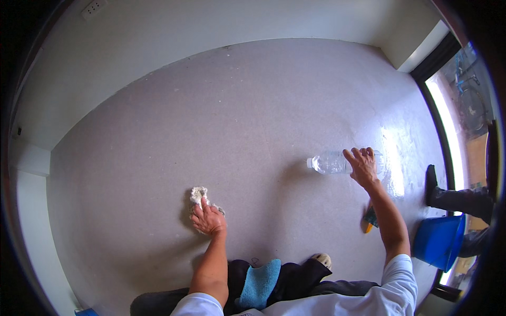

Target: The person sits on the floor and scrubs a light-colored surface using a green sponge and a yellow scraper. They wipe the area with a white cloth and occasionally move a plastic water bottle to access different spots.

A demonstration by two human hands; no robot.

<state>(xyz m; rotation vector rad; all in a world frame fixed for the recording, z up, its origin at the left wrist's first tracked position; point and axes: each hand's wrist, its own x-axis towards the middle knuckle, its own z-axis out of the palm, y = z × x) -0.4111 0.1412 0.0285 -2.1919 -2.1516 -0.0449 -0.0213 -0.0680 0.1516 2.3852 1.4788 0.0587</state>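
Note:
My left hand [208, 220] presses on a bunched, whitish cloth [199, 194] that lies on the grey floor [237, 126]. Out to the right, my right hand [362, 166] grips a large clear plastic bottle [332, 162] from above; the bottle is on its side, its white cap pointing left. Whether it touches the floor I cannot tell. Partly hidden behind my right forearm is a dark green tool with a yellow-orange handle [369, 228], its kind unclear. A light blue towel [260, 283] hangs over my dark trousers.
A blue plastic bucket [438, 241] stands at the right by a dark-framed doorway, near another person's leg [460, 200]. Glossy, wet-looking floor reflects light there. A pale wall [221, 23] borders the floor at the far side. A bicycle [472, 106] shows beyond the doorway.

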